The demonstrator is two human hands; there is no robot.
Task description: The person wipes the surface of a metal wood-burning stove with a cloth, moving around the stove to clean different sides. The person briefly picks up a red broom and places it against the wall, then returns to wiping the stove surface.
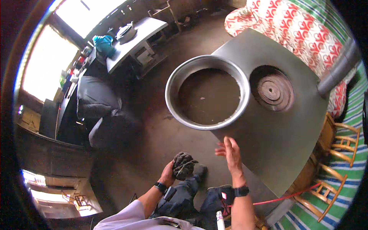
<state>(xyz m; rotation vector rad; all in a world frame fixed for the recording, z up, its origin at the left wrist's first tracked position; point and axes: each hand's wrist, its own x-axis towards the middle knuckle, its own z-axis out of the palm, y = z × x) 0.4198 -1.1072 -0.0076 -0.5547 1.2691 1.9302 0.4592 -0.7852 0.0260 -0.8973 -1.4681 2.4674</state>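
My left hand (pixel 168 173) is closed around a crumpled dark grey cloth (pixel 183 166), held above my legs. My right hand (pixel 231 152) has nothing in it, and its slightly blurred fingers are apart just below the near rim of a large metal basin (pixel 171 106). I see murky brown water (pixel 210 97) in the basin, with a few pale bits floating on it. The basin rests at the left edge of a grey metal-topped stove (pixel 281 138), partly jutting over the floor. Beside it, the stove top has a round recess with a ringed metal cover (pixel 270 89).
A stovepipe (pixel 339 67) rises at the stove's right. Beyond it stands a sofa with a red-and-white patterned cover (pixel 287 23). Wooden chairs (pixel 336 189) line the near right side. At the far left, a white table (pixel 146 28) bears a kettle (pixel 126 33). A red cord (pixel 281 199) crosses near my right forearm.
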